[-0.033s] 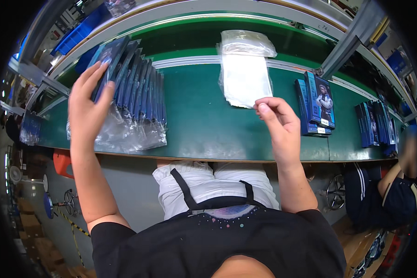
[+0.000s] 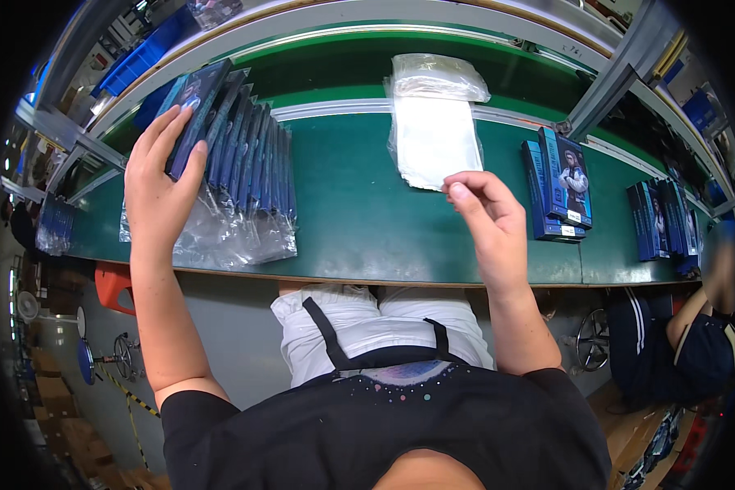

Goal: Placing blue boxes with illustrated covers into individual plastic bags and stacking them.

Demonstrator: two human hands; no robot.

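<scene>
Left hand (image 2: 159,192) fingers spread, gripping front blue box (image 2: 194,114) of row. Right hand (image 2: 486,220) fingertips pinching clear bag (image 2: 433,139) edge.

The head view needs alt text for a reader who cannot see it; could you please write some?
Seen from above, the left hand grips the first of a leaning row of blue boxes on a green table, while the right hand pinches a corner of a stack of clear bags. More boxes stand at right.

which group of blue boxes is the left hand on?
The leaning row of bagged blue boxes at the table's left end; the left hand grips its outermost box. The right-side stacks lie untouched.
</scene>
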